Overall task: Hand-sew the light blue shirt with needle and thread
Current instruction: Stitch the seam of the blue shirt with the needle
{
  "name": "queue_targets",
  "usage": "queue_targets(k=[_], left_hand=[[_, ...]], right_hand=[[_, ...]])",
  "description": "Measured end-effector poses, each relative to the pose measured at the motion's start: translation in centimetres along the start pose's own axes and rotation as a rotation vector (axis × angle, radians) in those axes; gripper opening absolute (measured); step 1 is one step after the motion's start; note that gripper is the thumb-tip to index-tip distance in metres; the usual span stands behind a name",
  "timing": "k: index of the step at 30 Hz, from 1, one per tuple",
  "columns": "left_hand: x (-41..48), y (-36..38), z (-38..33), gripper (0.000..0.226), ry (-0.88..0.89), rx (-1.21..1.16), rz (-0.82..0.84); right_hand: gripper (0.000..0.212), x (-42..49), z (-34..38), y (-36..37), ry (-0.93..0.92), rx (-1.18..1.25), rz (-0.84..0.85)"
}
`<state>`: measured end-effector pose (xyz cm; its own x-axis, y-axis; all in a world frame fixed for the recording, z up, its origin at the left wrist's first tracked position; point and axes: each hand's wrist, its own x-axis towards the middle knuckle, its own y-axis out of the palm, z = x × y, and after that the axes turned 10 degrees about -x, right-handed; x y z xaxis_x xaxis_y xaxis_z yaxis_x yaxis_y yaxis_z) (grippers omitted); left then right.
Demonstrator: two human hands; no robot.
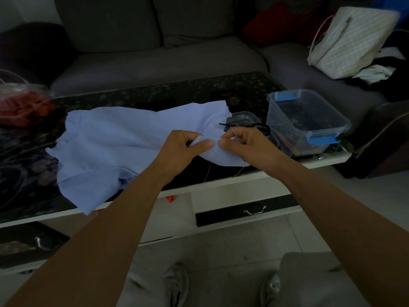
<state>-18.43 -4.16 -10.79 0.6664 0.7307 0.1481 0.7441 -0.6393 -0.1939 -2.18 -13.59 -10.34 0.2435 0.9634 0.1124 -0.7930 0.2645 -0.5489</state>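
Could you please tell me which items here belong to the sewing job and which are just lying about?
In use: light blue shirt, thread, left hand, right hand.
Lying about: black scissors, clear tub, striped bag.

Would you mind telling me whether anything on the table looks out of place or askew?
Nothing looks spilled or damaged. The light blue shirt lies crumpled, one corner hanging over the table at its front edge, and a loose thread dangles there too.
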Motion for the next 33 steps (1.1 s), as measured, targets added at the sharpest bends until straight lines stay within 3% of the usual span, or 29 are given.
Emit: queue_targets(k=[5,9,14,33], left_hand=[[0.1,-0.1,-0.1,0.03,-0.022,-0.027,-0.05],[0.1,-0.1,0.0,0.03,-0.024,-0.039,-0.069],[0.1,0.2,-0.3,0.018,-0.031,-0.048,-0.079],[0.0,0.0,-0.5,0.014,-0.033,-0.087,-0.081]], right_hand=[[0.019,0.2,-0.6,-0.2,0.032,0.13,-0.021],[0.012,-0.6,-0.9,-0.4,-0.117,0.032,0.047],[0.015,-0.8,-0.9,-0.5,-0.125,0.045,0.006],[0.025,-1.1,-0.8,-0.6,-0.132,-0.044,0.011]])
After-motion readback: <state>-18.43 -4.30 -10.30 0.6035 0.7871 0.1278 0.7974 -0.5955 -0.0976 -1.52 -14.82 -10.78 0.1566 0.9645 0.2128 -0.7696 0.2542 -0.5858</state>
